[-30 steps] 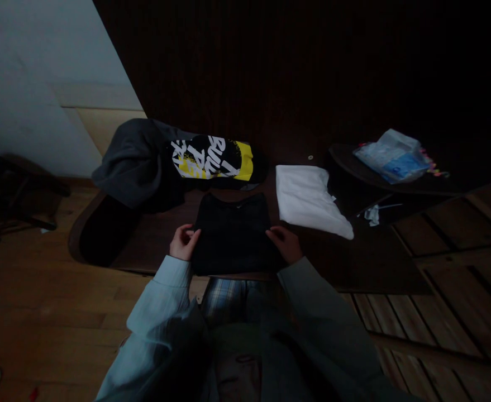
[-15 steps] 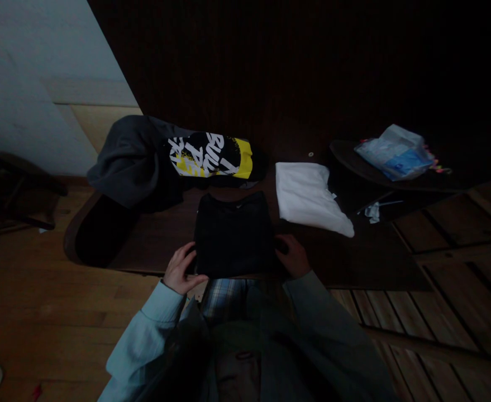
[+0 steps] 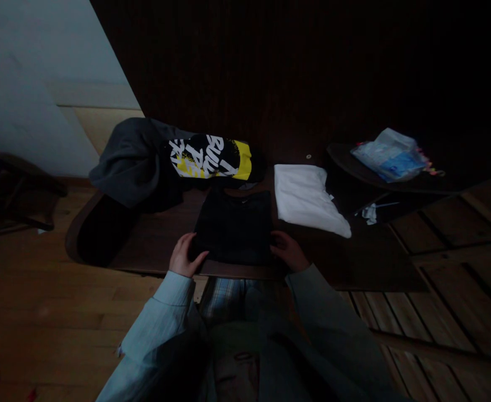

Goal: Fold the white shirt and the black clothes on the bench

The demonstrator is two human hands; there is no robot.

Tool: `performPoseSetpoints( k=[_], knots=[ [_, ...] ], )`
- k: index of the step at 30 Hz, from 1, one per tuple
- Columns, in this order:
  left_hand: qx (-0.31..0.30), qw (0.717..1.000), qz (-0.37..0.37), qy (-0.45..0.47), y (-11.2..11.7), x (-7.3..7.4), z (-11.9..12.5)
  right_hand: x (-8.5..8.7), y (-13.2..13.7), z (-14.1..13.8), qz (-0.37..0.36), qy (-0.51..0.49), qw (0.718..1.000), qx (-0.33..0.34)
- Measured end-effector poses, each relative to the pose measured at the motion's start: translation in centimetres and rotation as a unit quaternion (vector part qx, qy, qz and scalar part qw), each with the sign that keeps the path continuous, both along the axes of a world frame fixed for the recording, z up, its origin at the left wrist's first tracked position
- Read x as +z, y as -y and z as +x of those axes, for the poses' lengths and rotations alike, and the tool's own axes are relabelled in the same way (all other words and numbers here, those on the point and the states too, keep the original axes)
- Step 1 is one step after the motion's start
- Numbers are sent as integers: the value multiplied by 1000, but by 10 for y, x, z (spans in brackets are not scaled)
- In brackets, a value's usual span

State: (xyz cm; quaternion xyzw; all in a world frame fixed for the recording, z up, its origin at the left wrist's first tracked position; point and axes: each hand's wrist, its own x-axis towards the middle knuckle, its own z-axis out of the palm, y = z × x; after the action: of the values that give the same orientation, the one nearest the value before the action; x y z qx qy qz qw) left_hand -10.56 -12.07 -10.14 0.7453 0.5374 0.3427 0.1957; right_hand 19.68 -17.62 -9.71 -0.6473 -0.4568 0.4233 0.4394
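Observation:
A folded black shirt (image 3: 233, 226) lies on the dark wooden table (image 3: 157, 243) right in front of me. My left hand (image 3: 184, 256) grips its near left corner, thumb on top and fingers curled under the edge. My right hand (image 3: 286, 250) holds the near right corner the same way, fingers partly hidden by the cloth. Behind the black shirt lies a folded black garment with white and yellow print (image 3: 211, 157). To the right of it rests a folded white garment (image 3: 306, 198).
A crumpled grey garment (image 3: 132, 162) sits at the table's back left. A plastic bag with blue contents (image 3: 390, 155) lies on a dark round surface at the right, small white scraps (image 3: 371, 213) below it. Wooden floor extends left; slatted wood lies right.
Both hands slid from the shirt's sides to its near corners, and the shirt has shifted a little away from me on the table.

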Motion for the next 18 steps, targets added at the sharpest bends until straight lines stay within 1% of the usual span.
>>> performPoseSetpoints(
  k=[2, 5, 7, 8, 10, 13, 14, 16, 18],
  knots=[
    [6, 998, -52, 44, -3, 1, -2, 1, 0, -1, -12, -13, 1000, -5],
    [36, 983, -123, 132, -8, 1, -6, 4, -1, -2, -20, -52, 998, -20],
    [43, 973, -150, 170, -13, 1, -8, 4, -2, -2, -22, -84, 996, -36],
    [40, 971, -158, 172, -16, 2, -8, 4, -3, -3, -22, -98, 994, -45],
    [27, 977, -163, 131, -22, 4, -6, 4, -5, -2, -23, -114, 991, -74],
    [17, 989, -148, 8, -29, 10, -1, 3, -7, -1, -46, -108, 986, -118],
    [13, 989, -144, -31, -31, 12, 1, 4, -8, 0, -59, -94, 986, -122],
    [1, 985, -146, -91, -33, 16, 5, 6, -7, 2, -76, -38, 991, -107],
    [-18, 982, -142, -120, -32, 18, 7, 8, -6, 3, -66, 45, 994, -81]
  ],
)
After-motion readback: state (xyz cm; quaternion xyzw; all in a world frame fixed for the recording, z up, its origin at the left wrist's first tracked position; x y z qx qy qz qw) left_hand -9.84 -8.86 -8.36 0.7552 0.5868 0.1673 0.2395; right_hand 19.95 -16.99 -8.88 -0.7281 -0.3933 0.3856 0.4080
